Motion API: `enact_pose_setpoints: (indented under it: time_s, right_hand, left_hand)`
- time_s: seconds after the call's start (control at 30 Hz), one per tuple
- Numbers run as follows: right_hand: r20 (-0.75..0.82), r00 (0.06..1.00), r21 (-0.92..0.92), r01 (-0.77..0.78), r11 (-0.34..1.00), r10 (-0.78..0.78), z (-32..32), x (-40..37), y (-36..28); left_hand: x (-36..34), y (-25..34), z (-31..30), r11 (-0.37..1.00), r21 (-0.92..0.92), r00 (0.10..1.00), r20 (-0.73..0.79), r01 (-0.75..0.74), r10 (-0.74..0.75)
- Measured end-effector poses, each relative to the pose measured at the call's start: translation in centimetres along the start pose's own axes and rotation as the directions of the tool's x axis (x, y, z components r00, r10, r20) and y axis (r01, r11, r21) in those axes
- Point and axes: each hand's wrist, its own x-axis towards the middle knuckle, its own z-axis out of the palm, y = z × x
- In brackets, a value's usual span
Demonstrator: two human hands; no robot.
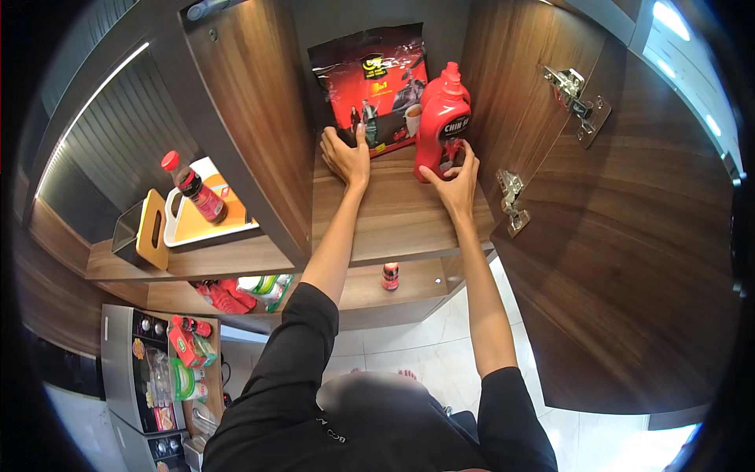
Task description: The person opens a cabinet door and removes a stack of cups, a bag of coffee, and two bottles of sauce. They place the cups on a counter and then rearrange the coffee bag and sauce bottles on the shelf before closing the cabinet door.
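Observation:
A black and red coffee bag (377,82) stands upright at the back of the wooden cabinet shelf (370,220). My left hand (347,157) is at the bag's lower left corner, fingers apart, with the thumb against its front. To the right of the bag, a red Chin-su sauce bottle (444,118) stands upright, and my right hand (456,179) grips its lower part between thumb and fingers. Part of another red bottle shows behind it.
An open cabinet door (629,236) with metal hinges (574,94) is on the right. On the left shelf are a sauce bottle (197,189), a white tray (174,228) and a box (145,230). A small bottle (391,276) and packets (228,296) sit lower down.

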Motion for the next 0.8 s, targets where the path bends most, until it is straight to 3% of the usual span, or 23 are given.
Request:
enact_pose_setpoints:
  time_s: [0.1, 0.17, 0.23, 0.33, 0.43, 0.7, 0.8]
  right_hand:
    - [0.032, 0.996, 0.072, -0.089, 0.993, 0.087, 0.0, 0.1, 0.1]
    - [-0.021, 0.999, -0.141, -0.035, 0.989, 0.032, 0.9, 0.7, 2.0]
    - [-0.004, 0.993, -0.246, -0.115, 0.962, 0.117, 0.5, 0.6, -0.1]
    - [-0.095, 0.989, -0.3, -0.135, 0.944, 0.112, 1.6, 0.9, -1.1]
    - [-0.134, 0.973, -0.27, -0.22, 0.937, 0.19, 2.1, 1.3, -1.7]
    - [-0.107, 0.994, -0.353, -0.025, 0.935, -0.014, 3.8, 3.1, 0.6]
    - [-0.111, 0.985, -0.418, 0.076, 0.905, -0.134, 4.8, 4.5, 1.9]
  left_hand:
    - [-0.8, 0.3, -1.3, 0.993, -0.058, 0.992, -0.07, -0.108, 0.104]
    - [-1.1, 0.9, -3.5, 0.987, -0.036, 0.987, 0.02, -0.157, 0.158]
    - [-1.2, 0.8, -5.0, 0.94, -0.041, 0.939, 0.042, -0.339, 0.34]
    - [-1.5, 0.9, -6.0, 0.912, -0.003, 0.911, 0.047, -0.41, 0.41]
    - [-2.2, 1.4, -7.6, 0.924, -0.034, 0.917, 0.115, -0.381, 0.382]
    - [-4.1, 1.9, -9.8, 0.774, -0.221, 0.774, 0.11, -0.593, 0.624]
    - [-4.1, 2.4, -10.5, 0.763, -0.187, 0.762, 0.094, -0.619, 0.641]
